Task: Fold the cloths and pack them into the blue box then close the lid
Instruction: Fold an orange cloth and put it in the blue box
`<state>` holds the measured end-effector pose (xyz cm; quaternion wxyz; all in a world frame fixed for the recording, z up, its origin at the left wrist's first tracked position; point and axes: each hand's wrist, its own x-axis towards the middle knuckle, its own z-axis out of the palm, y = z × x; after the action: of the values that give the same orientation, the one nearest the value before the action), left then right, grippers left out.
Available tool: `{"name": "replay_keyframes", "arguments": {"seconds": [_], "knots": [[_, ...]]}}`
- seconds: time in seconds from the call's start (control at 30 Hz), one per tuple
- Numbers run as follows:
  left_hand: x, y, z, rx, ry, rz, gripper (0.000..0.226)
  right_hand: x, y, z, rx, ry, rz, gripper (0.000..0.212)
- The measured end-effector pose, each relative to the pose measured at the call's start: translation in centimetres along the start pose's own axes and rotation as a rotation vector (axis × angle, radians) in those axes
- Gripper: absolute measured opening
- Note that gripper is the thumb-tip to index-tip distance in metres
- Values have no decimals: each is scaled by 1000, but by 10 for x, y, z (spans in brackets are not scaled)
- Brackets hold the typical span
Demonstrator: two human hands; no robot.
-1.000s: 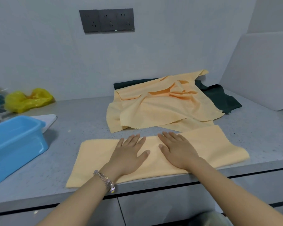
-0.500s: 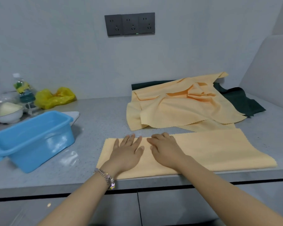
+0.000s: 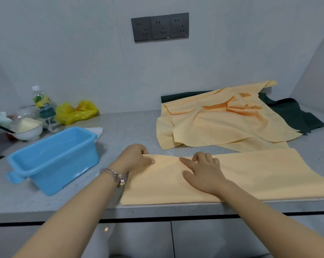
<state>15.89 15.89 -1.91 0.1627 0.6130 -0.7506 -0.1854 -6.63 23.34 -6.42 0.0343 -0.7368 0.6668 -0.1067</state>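
Note:
A long folded orange cloth (image 3: 250,175) lies flat along the counter's front edge. My left hand (image 3: 137,159) is at its far left corner, thumb on top and fingers curled over the corner, pinching it. My right hand (image 3: 202,170) rests on the cloth just to the right, index finger and thumb lying flat, the other fingers bent at the far edge. The open blue box (image 3: 64,170) stands to the left, empty. A white lid (image 3: 97,130) lies behind it. More orange cloths (image 3: 222,125) sit rumpled at the back over a dark green cloth (image 3: 297,116).
At the far left stand a white bowl (image 3: 27,129), a plastic bottle (image 3: 42,103) and a yellow bag (image 3: 75,112). The grey counter (image 3: 129,131) ends in a front edge just below the folded cloth. A wall with sockets (image 3: 160,27) rises behind.
My left hand slid left to the cloth's corner and curled its fingers there. My right hand followed left and bent its fingers. The view turned left, bringing the box further in.

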Motion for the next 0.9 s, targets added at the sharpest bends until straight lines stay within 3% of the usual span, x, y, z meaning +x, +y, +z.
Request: {"name": "replay_keyframes", "arguments": {"seconds": [0.1, 0.17, 0.27, 0.6, 0.8, 0.9], "knots": [[-2, 5, -20, -194, -95, -151, 33, 4, 3, -2, 29, -74, 9, 56], [-7, 8, -30, -158, -211, -219, 51, 5, 5, -5, 47, -124, 13, 59], [-13, 11, -39, -146, -226, -245, 76, 5, 6, -10, 62, -185, 10, 66], [-21, 39, -52, -788, -243, -151, 16, -9, 10, -31, 121, -402, -42, 112], [-28, 81, -37, -1020, -183, -104, 13, -20, 9, -29, 121, -396, -89, 120], [-28, 102, -24, -1060, -172, -63, 14, -30, 19, -40, 402, -352, -70, 110]]}}
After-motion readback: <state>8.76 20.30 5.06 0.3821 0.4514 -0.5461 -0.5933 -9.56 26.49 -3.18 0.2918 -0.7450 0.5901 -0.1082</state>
